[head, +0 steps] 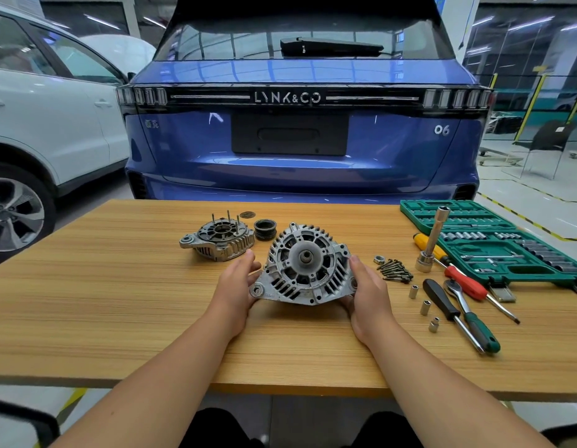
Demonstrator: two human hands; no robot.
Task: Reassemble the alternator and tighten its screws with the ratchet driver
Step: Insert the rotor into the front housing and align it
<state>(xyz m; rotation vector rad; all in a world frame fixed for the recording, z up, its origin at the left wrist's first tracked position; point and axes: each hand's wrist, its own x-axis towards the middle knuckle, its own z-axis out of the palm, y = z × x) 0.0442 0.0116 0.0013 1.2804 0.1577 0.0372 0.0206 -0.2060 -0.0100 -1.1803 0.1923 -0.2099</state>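
The silver alternator body (304, 265) stands tilted on the wooden table (119, 286), its shaft end facing me. My left hand (237, 282) cups its left side and my right hand (366, 287) cups its right side, fingers wrapped behind it. The rear housing (217, 239) with upright studs lies behind to the left, the black pulley (265, 229) beside it. A pile of dark screws (395, 270) and a nut (379, 260) lie to the right. The green-handled ratchet driver (471, 313) lies further right.
Loose sockets (425, 307), a black-handled driver (442, 302), red and yellow screwdrivers (464, 281) and a tall socket extension (431, 247) lie at the right. An open green socket case (494, 240) sits at the back right corner. A blue car stands behind the table, a white car at the left.
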